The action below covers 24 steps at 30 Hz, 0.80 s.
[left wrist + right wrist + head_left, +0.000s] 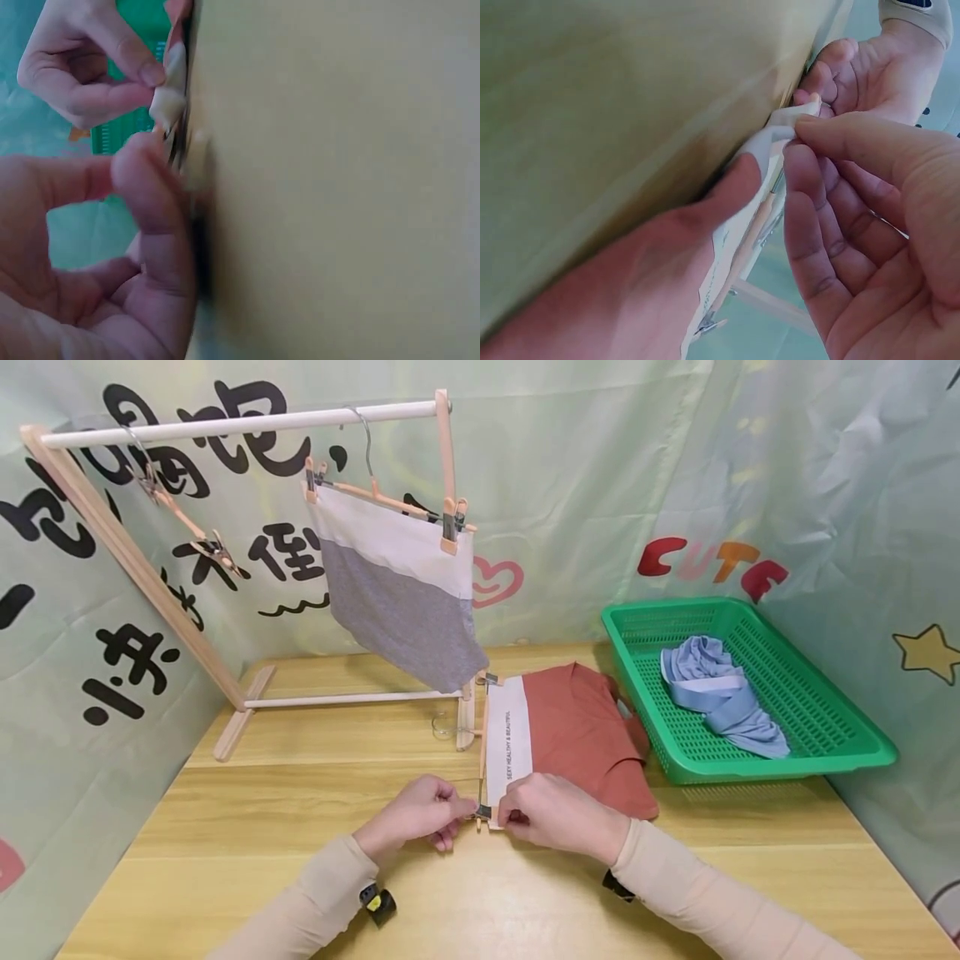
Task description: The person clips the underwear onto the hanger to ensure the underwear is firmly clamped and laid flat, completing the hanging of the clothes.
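Observation:
A pair of rust-red underpants (581, 727) with a white lettered waistband (508, 735) lies flat on the table. Along that waistband runs a wooden clip hanger (483, 752), its hook pointing left. My left hand (420, 814) pinches the hanger's near clip (483, 812) between thumb and forefinger. Just to the right, my right hand (558, 814) pinches the near corner of the waistband; in the right wrist view the white cloth (769, 139) folds up beneath my thumb. At the far end, another clip (491, 678) sits at the waistband. The fingers partly hide the near clip's mouth.
A wooden rack (247, 422) stands at the back left. From it hang grey underpants (397, 602) with a white waistband and a bare clip hanger (180, 514). A green basket (817, 685) at the right holds a blue garment (720, 693).

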### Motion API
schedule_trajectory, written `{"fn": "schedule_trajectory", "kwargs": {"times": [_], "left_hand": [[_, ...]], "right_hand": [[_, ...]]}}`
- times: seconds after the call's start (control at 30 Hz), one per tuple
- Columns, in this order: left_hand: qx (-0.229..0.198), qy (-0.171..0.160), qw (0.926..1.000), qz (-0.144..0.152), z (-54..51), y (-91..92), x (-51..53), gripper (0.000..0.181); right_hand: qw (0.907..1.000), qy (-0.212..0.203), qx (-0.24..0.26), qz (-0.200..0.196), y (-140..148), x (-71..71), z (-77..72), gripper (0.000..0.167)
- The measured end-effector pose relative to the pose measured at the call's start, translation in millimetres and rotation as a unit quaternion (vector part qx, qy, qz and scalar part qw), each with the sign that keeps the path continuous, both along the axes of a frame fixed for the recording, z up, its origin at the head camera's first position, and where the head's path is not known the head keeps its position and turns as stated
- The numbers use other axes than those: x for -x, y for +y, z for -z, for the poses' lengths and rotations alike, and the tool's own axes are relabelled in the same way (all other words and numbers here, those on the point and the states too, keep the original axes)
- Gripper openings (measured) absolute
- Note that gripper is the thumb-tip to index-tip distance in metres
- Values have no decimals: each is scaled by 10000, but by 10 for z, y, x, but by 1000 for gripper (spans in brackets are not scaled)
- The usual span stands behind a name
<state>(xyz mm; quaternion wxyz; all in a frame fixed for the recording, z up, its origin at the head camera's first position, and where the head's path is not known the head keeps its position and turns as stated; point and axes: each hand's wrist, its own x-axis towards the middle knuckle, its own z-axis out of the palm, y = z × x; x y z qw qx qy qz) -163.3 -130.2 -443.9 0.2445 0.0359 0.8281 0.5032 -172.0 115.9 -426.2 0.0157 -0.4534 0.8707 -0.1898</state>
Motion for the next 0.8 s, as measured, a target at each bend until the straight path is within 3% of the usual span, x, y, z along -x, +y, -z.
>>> {"fn": "schedule_trajectory", "kwargs": {"times": [0.1, 0.23, 0.33, 0.43, 0.57, 0.8], "left_hand": [[589, 295, 9969, 434, -95, -41, 49, 40], [1279, 801, 9843, 916, -253, -92, 153, 45], [1541, 1158, 9757, 1038, -393, -96, 259, 40], [1723, 1688, 9657, 966, -495, -53, 398, 29], [2045, 2551, 9423, 722, -518, 71, 619, 19], [2602, 3610, 8944, 455, -360, 313, 976, 14]], "right_hand": [[9999, -97, 19, -14, 10, 44, -19, 7], [9998, -216, 26, 6, 52, 131, -66, 9], [9992, -369, 19, 165, 108, 219, -122, 8], [9983, -448, 52, 362, 164, 320, -179, 7], [9968, -494, 119, 616, 204, 475, -238, 6], [9896, -559, -12, 1322, 191, 789, -283, 6]]}}
